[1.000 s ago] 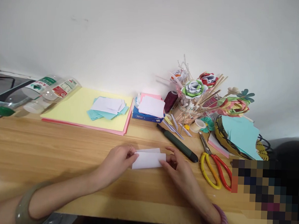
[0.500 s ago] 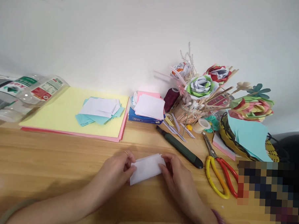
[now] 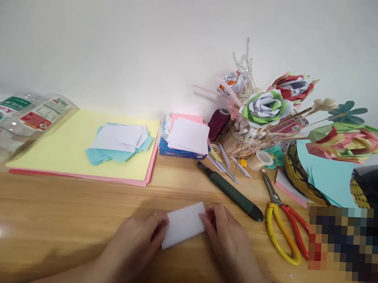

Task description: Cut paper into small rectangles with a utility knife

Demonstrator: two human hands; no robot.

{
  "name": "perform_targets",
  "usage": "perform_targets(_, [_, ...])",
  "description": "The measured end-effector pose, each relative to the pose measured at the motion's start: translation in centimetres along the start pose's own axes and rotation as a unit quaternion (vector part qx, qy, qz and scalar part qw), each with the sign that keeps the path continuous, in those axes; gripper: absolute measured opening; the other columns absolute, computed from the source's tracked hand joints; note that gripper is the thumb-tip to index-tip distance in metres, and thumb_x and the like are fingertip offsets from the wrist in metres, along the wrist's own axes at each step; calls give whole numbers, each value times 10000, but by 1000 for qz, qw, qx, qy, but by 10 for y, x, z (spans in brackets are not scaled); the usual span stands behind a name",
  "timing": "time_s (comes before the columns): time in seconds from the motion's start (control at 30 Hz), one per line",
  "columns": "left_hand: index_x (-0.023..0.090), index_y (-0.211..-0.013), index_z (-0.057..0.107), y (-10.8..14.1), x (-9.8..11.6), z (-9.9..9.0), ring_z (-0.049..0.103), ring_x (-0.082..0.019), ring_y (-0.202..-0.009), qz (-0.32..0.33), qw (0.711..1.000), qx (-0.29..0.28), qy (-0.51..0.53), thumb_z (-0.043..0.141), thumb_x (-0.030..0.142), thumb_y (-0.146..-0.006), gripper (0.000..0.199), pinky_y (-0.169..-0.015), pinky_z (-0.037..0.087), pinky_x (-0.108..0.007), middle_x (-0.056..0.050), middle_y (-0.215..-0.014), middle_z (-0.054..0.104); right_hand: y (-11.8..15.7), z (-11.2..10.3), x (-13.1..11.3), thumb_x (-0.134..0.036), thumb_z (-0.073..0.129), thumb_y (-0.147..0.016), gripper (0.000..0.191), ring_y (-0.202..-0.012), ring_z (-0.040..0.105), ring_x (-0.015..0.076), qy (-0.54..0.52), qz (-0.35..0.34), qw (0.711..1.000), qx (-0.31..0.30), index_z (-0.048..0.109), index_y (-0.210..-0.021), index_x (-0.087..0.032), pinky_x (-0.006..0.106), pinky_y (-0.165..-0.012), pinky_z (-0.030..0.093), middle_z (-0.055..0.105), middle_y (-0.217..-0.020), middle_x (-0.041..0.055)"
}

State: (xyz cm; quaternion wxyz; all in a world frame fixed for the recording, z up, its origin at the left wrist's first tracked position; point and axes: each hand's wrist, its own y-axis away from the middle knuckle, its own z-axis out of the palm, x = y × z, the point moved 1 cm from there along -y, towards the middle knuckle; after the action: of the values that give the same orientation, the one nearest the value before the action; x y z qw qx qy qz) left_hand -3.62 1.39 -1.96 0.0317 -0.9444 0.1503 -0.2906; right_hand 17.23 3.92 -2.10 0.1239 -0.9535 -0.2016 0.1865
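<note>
A small white paper [image 3: 184,225], folded into a narrow rectangle, is held slightly tilted just above or on the wooden table [image 3: 63,211]. My left hand [image 3: 141,235] pinches its left end between thumb and fingers; a ring shows on one finger. At the right end, the thumb and curled fingers of my right hand [image 3: 224,228] grip the paper. Its underside and the fingertips behind it are hidden.
Beyond the hands lie a green cutter [image 3: 233,195], scissors [image 3: 285,225], a blue box [image 3: 182,153] topped with paper squares, and yellow sheets [image 3: 60,144] bearing more squares. Paper flowers [image 3: 267,107] stand at the back right, plastic bottles [image 3: 36,118] at the left.
Both hands and the paper sit a little lower in view. The paper's edges look more closely aligned, with its upper layer no longer apart. The camera view has shifted slightly.
</note>
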Motion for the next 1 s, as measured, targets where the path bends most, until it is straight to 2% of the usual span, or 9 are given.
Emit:
perform_targets(0.1, [224, -761, 569, 5, -5, 3, 603, -132, -461, 58, 996, 36, -58, 356, 175, -881, 250, -429, 390, -215, 26, -611, 649, -3, -1, -2, -357, 326, -951, 245, -516, 603, 134, 16, -10, 1000, 4, 449, -778, -235, 235, -442, 438, 596, -610, -14])
perform_targets(0.23, [219, -861, 549, 9, -12, 7, 583, -122, -449, 151, 983, 59, -90, 335, 169, -908, 225, -399, 391, -216, 9, -683, 655, -5, -1, -3, -373, 297, -960, 291, -525, 607, 133, 29, -24, 999, 15, 447, -752, -238, 233, -440, 436, 595, -613, -10])
perform_targets(0.5, [164, -934, 501, 6, -6, 3, 586, -122, -448, 205, 958, 134, -147, 299, 107, -931, 210, -392, 429, -195, -14, -662, 648, -4, 0, -2, -324, 298, -963, 281, -545, 610, 133, 53, -38, 998, 9, 448, -739, -244, 240, -449, 440, 596, -627, -10])
perform_targets(0.73, [186, -912, 511, 6, -7, 6, 587, -123, -455, 156, 971, 124, -130, 308, 87, -889, 227, -427, 452, -198, -9, -659, 645, -5, 0, -3, -296, 287, -964, 282, -514, 599, 130, 80, -44, 996, 21, 422, -720, -251, 243, -434, 433, 588, -601, -15])
perform_targets(1.0, [179, -863, 493, 0, -4, 2, 561, -132, -396, 185, 966, 116, -141, 307, 101, -912, 208, -343, 414, -213, -14, -624, 631, -3, 1, -3, -297, 279, -965, 291, -513, 593, 133, 82, -42, 995, 25, 418, -713, -253, 244, -434, 424, 577, -597, -12])
